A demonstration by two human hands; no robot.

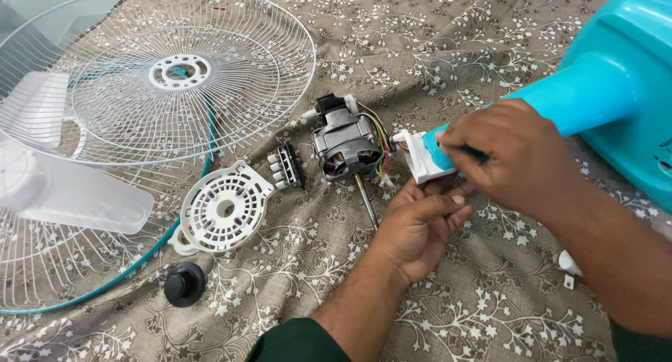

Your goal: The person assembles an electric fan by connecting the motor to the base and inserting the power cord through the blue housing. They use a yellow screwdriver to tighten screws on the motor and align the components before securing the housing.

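A turquoise fan stand (616,89) lies on the patterned cloth at the right, its neck ending in a white bracket (422,160). My right hand (518,155) closes over the neck just behind that bracket. My left hand (420,225) sits underneath, palm up, fingers touching the bracket's underside. Coloured wires run from the bracket to the metal fan motor (345,146), which lies just left with its shaft (365,201) pointing toward me.
Wire fan grilles (210,75) and a translucent blade (70,194) lie at the left. A round white slotted cover (224,208), a small switch block (285,167) and a black knob (184,284) lie near the motor. A small white part (568,265) sits by my right forearm.
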